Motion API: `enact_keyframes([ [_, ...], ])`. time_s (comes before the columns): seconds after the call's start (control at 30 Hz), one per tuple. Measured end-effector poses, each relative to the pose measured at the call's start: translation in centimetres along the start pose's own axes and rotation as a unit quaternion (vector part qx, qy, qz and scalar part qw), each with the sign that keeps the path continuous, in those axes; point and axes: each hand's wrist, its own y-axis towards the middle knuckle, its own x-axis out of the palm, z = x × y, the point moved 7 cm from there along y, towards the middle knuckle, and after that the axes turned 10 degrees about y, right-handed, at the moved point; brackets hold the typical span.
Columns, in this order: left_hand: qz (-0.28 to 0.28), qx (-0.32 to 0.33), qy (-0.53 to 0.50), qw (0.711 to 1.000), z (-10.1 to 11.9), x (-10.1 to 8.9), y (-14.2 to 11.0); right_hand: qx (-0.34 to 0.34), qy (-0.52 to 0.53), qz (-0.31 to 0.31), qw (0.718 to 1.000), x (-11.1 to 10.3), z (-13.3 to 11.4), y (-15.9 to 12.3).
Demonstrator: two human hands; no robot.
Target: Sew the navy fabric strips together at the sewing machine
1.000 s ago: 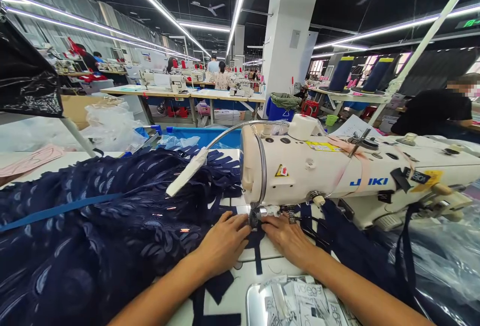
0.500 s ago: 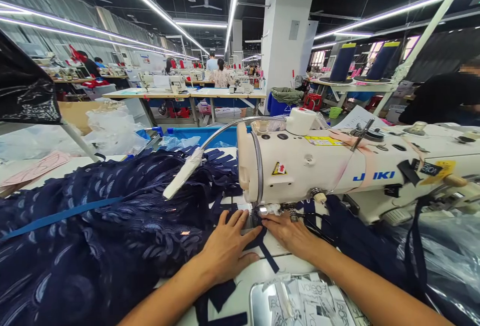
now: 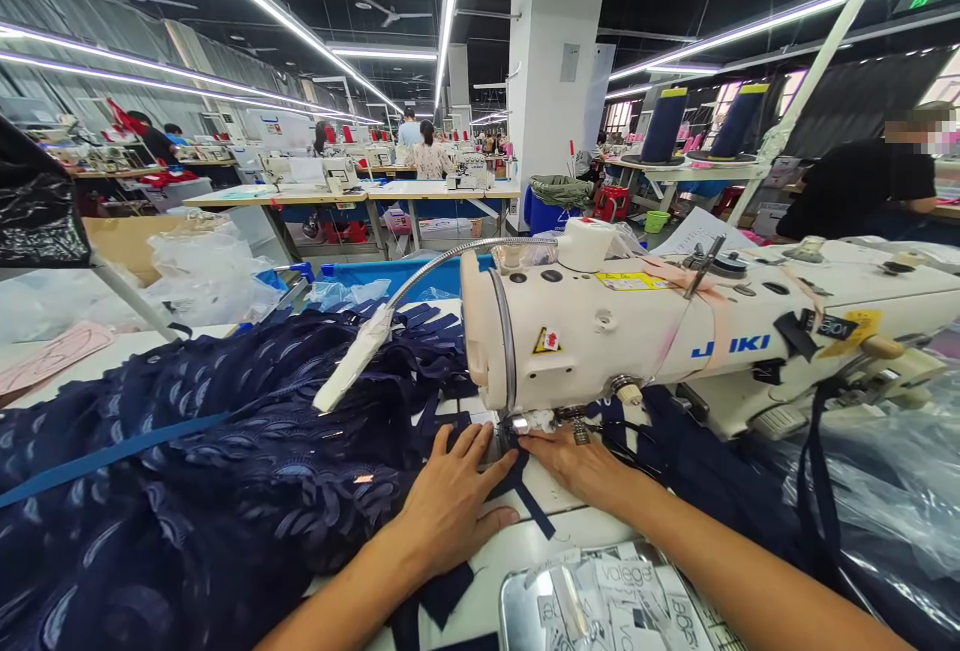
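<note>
My left hand [image 3: 459, 491] lies palm down beside the needle area, fingers spread and fingertips on a narrow navy fabric strip [image 3: 536, 509] and the machine bed. On the other side my right hand [image 3: 566, 463] has its fingers close together on the same strip at the presser foot [image 3: 517, 424]. Some of its fingers are hidden below the head of the white sewing machine [image 3: 570, 331]. A big heap of navy scalloped fabric [image 3: 247, 451] lies left of my left hand, with a blue tape [image 3: 120, 459] across it.
A metal tray [image 3: 514, 611] of printed labels [image 3: 630, 586] sits in front of the machine. A flexible lamp [image 3: 352, 361] bends over the heap. Clear plastic [image 3: 892, 501] lies at right. Thread cones [image 3: 664, 126] and a co-worker [image 3: 862, 176] are beyond.
The view has shifted slightly, so the surroundings sit a little further left. Both hands keep nearly the same place by the presser foot, and the strip between them has hardly moved.
</note>
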Motion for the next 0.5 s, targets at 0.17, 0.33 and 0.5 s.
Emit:
enact_keyframes([
  [0.17,-0.007,-0.001,0.002,1.000,0.12,-0.33,0.02,-0.031,-0.044,0.034,0.998,-0.15,-0.18,-0.21],
  [0.33,-0.015,-0.004,-0.004,1.000,0.00,0.11,0.11,-0.048,-0.064,0.037,0.996,-0.34,-0.29,-0.09],
  [0.5,-0.014,0.000,-0.001,1.000,-0.11,0.51,0.12,-0.057,-0.074,0.056,0.994,-0.85,-0.62,0.10],
])
